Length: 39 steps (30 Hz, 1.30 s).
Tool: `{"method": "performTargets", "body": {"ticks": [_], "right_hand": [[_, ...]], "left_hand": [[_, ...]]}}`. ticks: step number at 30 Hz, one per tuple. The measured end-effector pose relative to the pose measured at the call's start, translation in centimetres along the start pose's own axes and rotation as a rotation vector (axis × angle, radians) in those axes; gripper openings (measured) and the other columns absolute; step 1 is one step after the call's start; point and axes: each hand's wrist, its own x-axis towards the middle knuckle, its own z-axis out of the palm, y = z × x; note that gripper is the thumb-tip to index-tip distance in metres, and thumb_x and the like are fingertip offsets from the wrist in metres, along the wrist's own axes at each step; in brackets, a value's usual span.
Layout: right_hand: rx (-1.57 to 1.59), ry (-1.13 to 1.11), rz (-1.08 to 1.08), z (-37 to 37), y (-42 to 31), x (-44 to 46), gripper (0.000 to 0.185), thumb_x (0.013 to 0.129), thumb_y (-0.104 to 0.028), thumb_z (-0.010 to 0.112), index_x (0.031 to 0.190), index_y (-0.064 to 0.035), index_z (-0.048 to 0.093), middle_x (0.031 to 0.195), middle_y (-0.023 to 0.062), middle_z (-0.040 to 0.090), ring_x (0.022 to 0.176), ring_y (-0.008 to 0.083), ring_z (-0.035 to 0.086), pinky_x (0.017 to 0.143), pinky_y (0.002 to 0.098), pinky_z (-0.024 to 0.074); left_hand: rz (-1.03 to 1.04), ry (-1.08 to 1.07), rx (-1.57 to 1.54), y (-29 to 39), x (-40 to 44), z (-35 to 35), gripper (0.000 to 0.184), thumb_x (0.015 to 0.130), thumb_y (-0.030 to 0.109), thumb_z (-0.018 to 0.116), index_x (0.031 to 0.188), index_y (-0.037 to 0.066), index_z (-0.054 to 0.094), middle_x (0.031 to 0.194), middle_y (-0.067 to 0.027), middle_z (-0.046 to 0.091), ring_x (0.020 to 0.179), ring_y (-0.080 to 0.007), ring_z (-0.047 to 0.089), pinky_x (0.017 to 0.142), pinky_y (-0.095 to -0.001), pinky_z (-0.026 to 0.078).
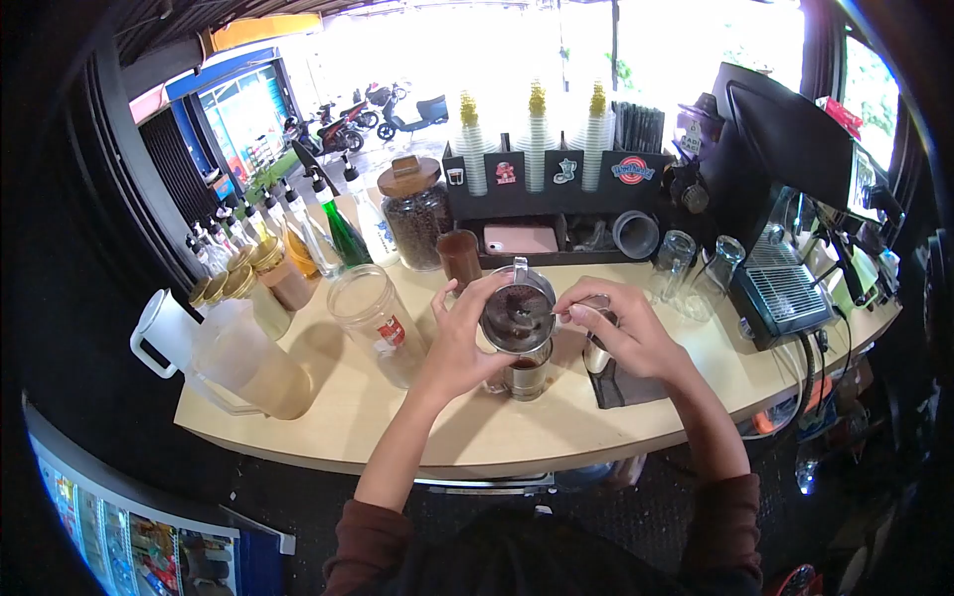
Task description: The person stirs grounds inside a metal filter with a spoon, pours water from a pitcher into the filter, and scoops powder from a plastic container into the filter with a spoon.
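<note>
My left hand (464, 340) is wrapped around a metal pitcher (518, 314) with dark liquid inside, tilted over a glass (529, 377) on the counter. Close to the pitcher's right rim, the fingers of my right hand (623, 329) are pinched on a thin utensil, mostly hidden, that reaches into the pitcher. Under and behind my right hand a metal cup (597, 356) stands on a dark cloth (630, 385). A brown container (459, 258) is just behind my left hand, and a large clear jar (376, 323) stands to its left.
Plastic pitchers (250, 363), lidded jars and pump bottles (341, 227) line the left side. At the back are a jar of beans (415, 219) and a black organizer (512, 176) with cups. Glasses (712, 281) and a coffee machine (780, 288) occupy the right.
</note>
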Motion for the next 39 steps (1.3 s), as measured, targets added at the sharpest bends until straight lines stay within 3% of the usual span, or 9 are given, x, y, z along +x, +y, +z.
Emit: {"method": "performTargets", "body": {"ticks": [13,21,22,23,26,29,33,35,39], "right_hand": [[0.139,-0.143,0.134,-0.9,-0.3,-1.2,0.017,0.095,-0.013,0.052,0.098,0.0003,0.062,0.085,0.0090,0.064,0.078,0.0138,0.060,0.072,0.0290,0.0481],[0.541,0.292,-0.028,-2.6,2.2,-5.3,0.016,0.099,-0.013,0.048,0.100,0.0008,0.056,0.087,0.0069,0.060,0.075,0.0102,0.055,0.072,0.0246,0.0457],[0.546,0.320,0.000,-2.7,2.4,-6.0,0.014,0.099,-0.011,0.047,0.102,0.0007,0.054,0.087,0.0076,0.059,0.075,0.0098,0.053,0.071,0.0231,0.0446],[0.555,0.315,0.007,-2.4,2.8,-6.7,0.014,0.099,-0.011,0.047,0.102,0.0007,0.054,0.087,0.0076,0.059,0.075,0.0098,0.053,0.071,0.0231,0.0446],[0.212,0.380,0.139,-1.0,4.5,-9.2,0.013,0.099,-0.008,0.046,0.101,0.0003,0.055,0.085,0.0059,0.059,0.073,0.0084,0.052,0.068,0.0230,0.0444],[-0.174,0.185,0.058,1.0,7.5,-11.1,0.014,0.093,-0.001,0.049,0.105,-0.0018,0.056,0.086,0.0123,0.059,0.073,0.0248,0.059,0.067,0.0315,0.0487],[-0.286,0.058,0.005,3.8,9.7,-12.5,0.022,0.088,0.003,0.049,0.107,-0.0004,0.058,0.090,0.0147,0.058,0.081,0.0274,0.061,0.072,0.0350,0.0502],[-0.365,-0.020,-0.018,4.7,10.7,-12.8,0.030,0.083,0.005,0.050,0.110,-0.0050,0.058,0.095,0.0164,0.056,0.081,0.0394,0.058,0.073,0.0432,0.0511],[-0.509,-0.107,-0.132,5.6,11.5,-13.1,0.034,0.076,0.002,0.054,0.109,-0.0040,0.059,0.100,0.0120,0.057,0.088,0.0315,0.059,0.077,0.0399,0.0499]], "left_hand": [[0.007,-0.063,0.022,0.6,0.6,-0.1,0.088,0.056,0.031,0.087,0.132,0.016,0.045,0.127,-0.0041,0.054,0.122,-0.0211,0.050,0.111,-0.0483,0.017],[-0.063,0.032,0.021,0.5,1.0,-0.3,0.077,0.056,0.037,0.085,0.121,0.011,0.053,0.116,-0.0055,0.059,0.113,-0.0235,0.055,0.107,-0.0466,0.025],[-0.041,0.074,0.080,0.7,1.0,-0.4,0.076,0.055,0.032,0.088,0.120,0.009,0.057,0.115,-0.0085,0.061,0.112,-0.0266,0.056,0.103,-0.0408,0.036],[-0.052,0.069,0.084,0.5,1.0,-0.4,0.076,0.055,0.032,0.088,0.120,0.009,0.057,0.115,-0.0085,0.061,0.112,-0.0266,0.056,0.103,-0.0408,0.036],[-0.080,0.109,-0.030,0.4,1.1,-0.2,0.072,0.058,0.028,0.089,0.117,0.002,0.058,0.113,-0.0127,0.064,0.106,-0.0233,0.061,0.095,-0.0363,0.045],[-0.138,0.116,-0.134,1.0,1.5,0.0,0.070,0.059,0.033,0.087,0.116,0.003,0.060,0.107,-0.0131,0.066,0.100,-0.0253,0.064,0.091,-0.0382,0.048],[-0.178,0.142,-0.144,1.5,1.6,0.3,0.067,0.061,0.032,0.087,0.113,0.000,0.061,0.102,-0.0132,0.068,0.095,-0.0220,0.066,0.088,-0.0353,0.050],[-0.180,0.156,-0.151,1.9,1.6,0.4,0.066,0.061,0.032,0.087,0.112,0.000,0.062,0.101,-0.0131,0.068,0.094,-0.0220,0.066,0.087,-0.0354,0.050],[-0.217,0.159,-0.120,1.7,1.1,0.7,0.067,0.061,0.032,0.087,0.113,-0.001,0.061,0.101,-0.0133,0.068,0.094,-0.0223,0.066,0.088,-0.0354,0.050]]}}
